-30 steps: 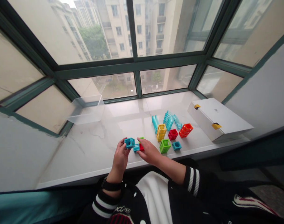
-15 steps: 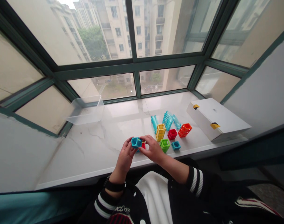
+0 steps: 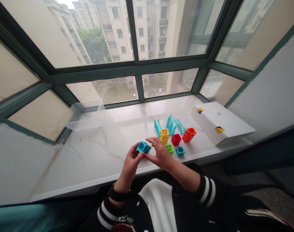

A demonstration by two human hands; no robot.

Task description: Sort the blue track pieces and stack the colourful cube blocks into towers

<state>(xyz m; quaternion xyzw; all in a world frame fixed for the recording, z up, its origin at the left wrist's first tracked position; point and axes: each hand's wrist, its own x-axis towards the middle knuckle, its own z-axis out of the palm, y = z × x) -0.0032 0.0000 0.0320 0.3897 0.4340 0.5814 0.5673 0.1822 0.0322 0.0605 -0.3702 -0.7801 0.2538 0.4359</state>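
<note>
A hollow blue cube block (image 3: 144,147) is raised over the sill in front of me, tilted so a corner points right. My left hand (image 3: 132,160) grips it from the left, thumb along its lower edge. Around its right side curve the fingers and thumb of my right hand (image 3: 159,154), seemingly touching its upper and lower edges. Below the cube a bit of red shows, mostly hidden by the hands. Just beyond my right hand are a green cube block (image 3: 170,149), partly covered, and a yellow block stack (image 3: 164,136).
On the sill (image 3: 93,161) stand a red cube block (image 3: 176,139), an orange block stack (image 3: 189,135) and another blue cube (image 3: 180,151). Clear turquoise track pieces (image 3: 171,125) lie behind. A white box (image 3: 221,122) is at right, a transparent bin (image 3: 86,124) at left.
The blue cube has turned between my hands, so a corner now faces right. The red piece beside it is now largely out of sight. The view has shifted slightly.
</note>
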